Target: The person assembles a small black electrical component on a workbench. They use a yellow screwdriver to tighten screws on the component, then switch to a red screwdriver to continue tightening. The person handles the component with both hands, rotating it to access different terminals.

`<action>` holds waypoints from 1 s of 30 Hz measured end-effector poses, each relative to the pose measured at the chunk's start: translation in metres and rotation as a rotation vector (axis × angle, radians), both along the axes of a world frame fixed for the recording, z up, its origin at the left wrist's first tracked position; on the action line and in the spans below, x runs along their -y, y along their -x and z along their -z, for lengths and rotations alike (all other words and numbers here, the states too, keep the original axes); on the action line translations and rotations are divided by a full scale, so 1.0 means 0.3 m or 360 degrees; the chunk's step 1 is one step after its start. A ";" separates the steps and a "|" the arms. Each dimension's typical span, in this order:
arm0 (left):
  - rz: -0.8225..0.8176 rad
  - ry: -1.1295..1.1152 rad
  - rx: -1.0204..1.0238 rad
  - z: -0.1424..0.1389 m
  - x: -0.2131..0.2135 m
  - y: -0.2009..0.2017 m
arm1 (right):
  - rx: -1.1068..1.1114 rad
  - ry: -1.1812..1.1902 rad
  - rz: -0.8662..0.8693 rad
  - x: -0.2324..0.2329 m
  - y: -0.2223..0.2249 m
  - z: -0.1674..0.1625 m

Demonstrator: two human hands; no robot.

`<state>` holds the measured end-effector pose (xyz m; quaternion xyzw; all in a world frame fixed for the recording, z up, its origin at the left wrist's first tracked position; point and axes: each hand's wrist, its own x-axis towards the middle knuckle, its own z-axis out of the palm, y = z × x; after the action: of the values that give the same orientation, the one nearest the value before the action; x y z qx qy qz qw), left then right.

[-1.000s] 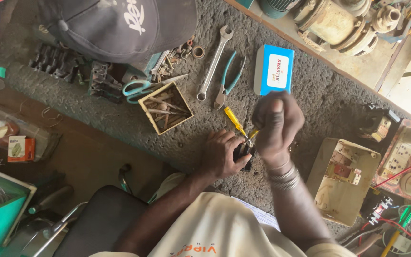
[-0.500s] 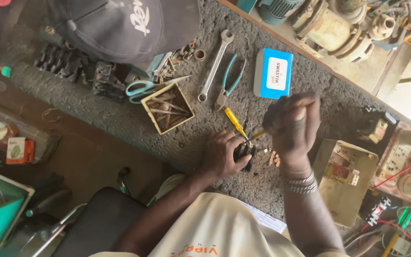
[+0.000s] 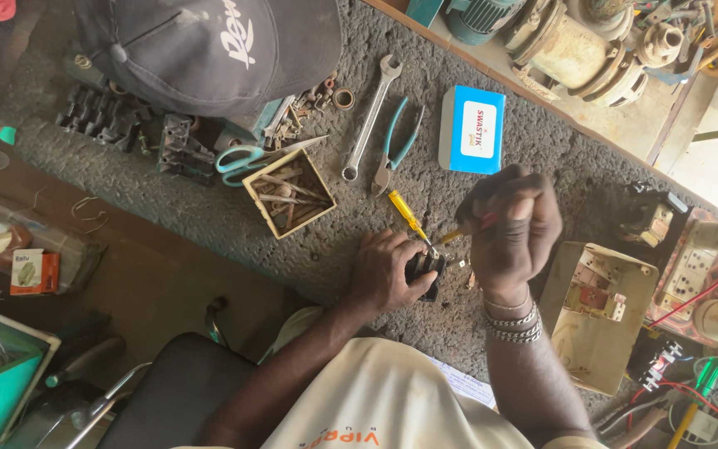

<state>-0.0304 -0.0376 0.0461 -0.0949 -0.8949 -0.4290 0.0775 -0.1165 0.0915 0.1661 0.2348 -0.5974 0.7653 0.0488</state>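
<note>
Small black part [image 3: 425, 270] under left hand [image 3: 388, 270], beside right hand [image 3: 508, 229].

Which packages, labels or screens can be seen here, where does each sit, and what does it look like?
Blue box: flat rectangular carton with a white label panel, on the bench above the right hand, beside the pliers.
Small carton: orange and white, with a green picture, far left on the brown ledge.
No screens show.
</note>
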 end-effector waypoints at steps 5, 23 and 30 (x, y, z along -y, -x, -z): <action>0.0008 0.0011 0.0017 0.002 -0.002 0.001 | 0.0110 0.0146 -0.0023 -0.022 0.009 0.007; 0.0009 0.0031 0.0057 0.003 -0.002 0.003 | -0.0316 -0.0540 0.0251 0.020 0.019 -0.071; 0.0018 0.0010 0.0054 0.003 0.002 -0.010 | -0.0131 -0.0268 0.0513 0.072 -0.007 0.027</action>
<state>-0.0273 -0.0381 0.0452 -0.0930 -0.8969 -0.4282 0.0597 -0.1145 0.0699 0.1581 0.1704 -0.6866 0.6847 0.1752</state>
